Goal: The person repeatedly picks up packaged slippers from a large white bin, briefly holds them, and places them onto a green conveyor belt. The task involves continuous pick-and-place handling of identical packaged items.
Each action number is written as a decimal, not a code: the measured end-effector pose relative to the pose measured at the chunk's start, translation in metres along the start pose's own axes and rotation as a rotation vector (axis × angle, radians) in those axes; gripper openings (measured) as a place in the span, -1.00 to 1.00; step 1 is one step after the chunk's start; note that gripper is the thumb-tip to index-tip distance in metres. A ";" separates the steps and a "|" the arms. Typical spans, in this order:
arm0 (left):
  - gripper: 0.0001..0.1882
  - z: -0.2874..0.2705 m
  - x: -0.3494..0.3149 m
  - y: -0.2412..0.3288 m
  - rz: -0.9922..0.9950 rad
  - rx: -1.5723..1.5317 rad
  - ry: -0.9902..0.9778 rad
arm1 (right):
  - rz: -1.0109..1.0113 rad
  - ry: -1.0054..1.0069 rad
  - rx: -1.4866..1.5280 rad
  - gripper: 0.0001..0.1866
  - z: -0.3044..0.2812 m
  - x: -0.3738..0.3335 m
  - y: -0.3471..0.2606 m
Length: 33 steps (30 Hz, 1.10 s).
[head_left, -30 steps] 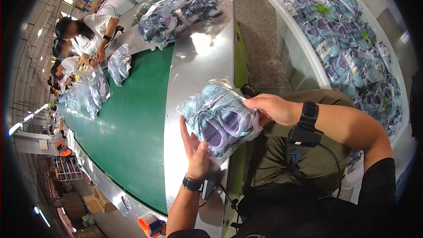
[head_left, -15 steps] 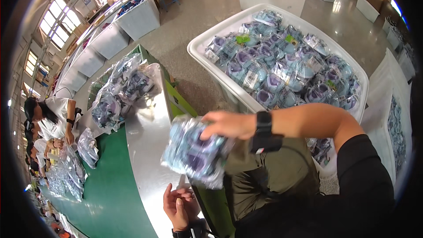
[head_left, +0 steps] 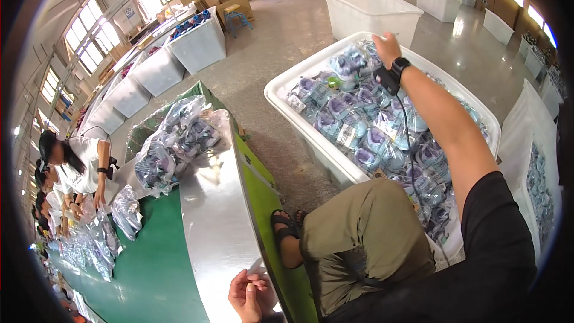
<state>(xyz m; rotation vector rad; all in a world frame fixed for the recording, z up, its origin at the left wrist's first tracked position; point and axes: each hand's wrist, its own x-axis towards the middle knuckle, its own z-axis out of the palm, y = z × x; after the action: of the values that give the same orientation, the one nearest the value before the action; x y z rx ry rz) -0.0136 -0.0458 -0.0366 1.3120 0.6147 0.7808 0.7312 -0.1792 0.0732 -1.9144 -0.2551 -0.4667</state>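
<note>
Blue bagged shoes fill one bin under one right hand, grip unclear; left hand loosely closed.

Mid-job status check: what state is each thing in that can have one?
Left hand: fingers curled, by the metal tabletop.
Right hand: over the near white bin; grip unclear.
Near white bin: uncovered, filled with bagged shoes.
Bagged shoes: wrapped in clear plastic.
Shoe-bag pile: heaped at the metal tabletop's far end.
Black sandals: worn.
Stool: upright.
</note>
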 end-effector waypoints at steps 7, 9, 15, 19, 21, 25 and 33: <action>-0.59 -0.018 -0.011 -0.017 -0.079 -0.175 0.089 | 0.472 -1.012 0.496 -0.56 0.043 -0.202 -0.082; -0.59 -0.014 -0.008 -0.016 -0.082 -0.197 0.053 | 0.394 -1.274 0.513 -0.50 0.042 -0.240 -0.107; -0.60 -0.005 -0.003 0.016 -0.100 -0.025 0.053 | 0.122 -1.754 0.453 -0.51 0.028 -0.335 -0.186; -0.61 -0.014 0.006 0.020 -0.174 -0.099 -0.004 | -0.106 -1.940 0.303 -0.51 0.013 -0.350 -0.211; -0.61 -0.020 0.014 0.024 -0.244 -0.162 -0.019 | -0.115 -1.985 0.258 -0.52 0.010 -0.351 -0.221; -0.64 -0.059 0.022 0.028 -0.144 -0.398 0.053 | -0.138 -2.017 0.138 -0.52 0.021 -0.375 -0.272; -0.72 -0.106 0.042 0.028 0.027 -0.539 0.448 | -0.304 -2.086 0.155 -0.55 0.141 -0.477 -0.380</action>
<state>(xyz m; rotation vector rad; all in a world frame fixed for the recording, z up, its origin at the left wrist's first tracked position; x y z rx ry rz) -0.0747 0.0538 -0.0248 0.6532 0.6763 1.1813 0.1823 0.1152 0.1384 -1.4453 -1.7746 1.4950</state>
